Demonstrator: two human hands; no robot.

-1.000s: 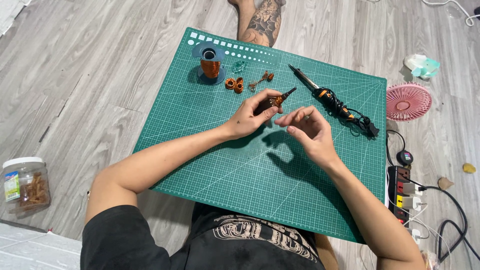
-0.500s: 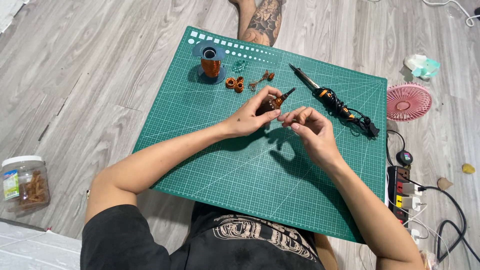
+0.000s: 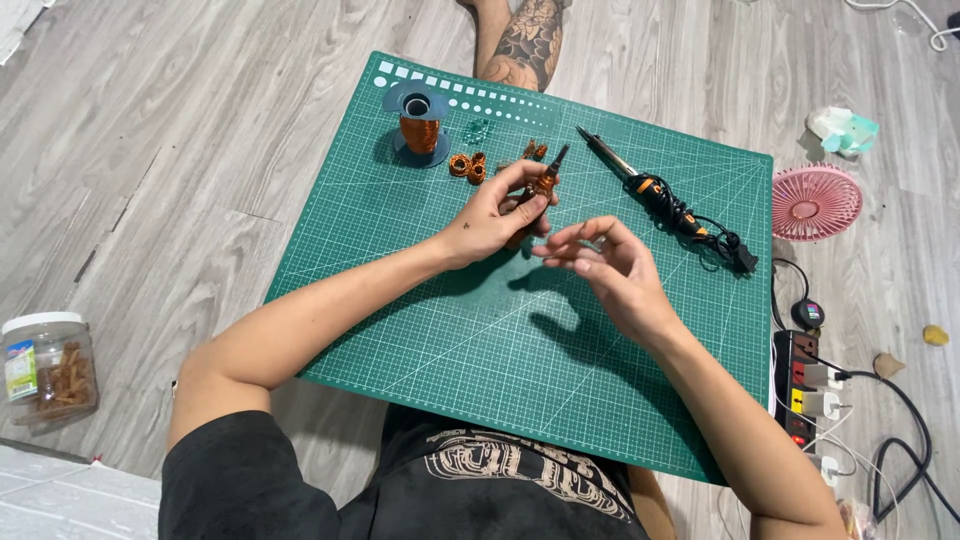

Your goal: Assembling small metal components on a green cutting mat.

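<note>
Both forearms reach forward and converge, elbows wide, bare below short black sleeves. The left hand (image 3: 488, 215) sits farther out, back upward, wrist straight, fingers curled shut in a grip with thumb and forefinger pinched. The right hand (image 3: 603, 262) hovers just beside it and nearer the body, palm turned inward, fingers loosely bent and spread, fingertips pointing toward the left hand without touching it.

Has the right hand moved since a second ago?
Yes. The right hand has drawn slightly back from the left hand and the soldering iron on the green mat, toward the person.
</note>
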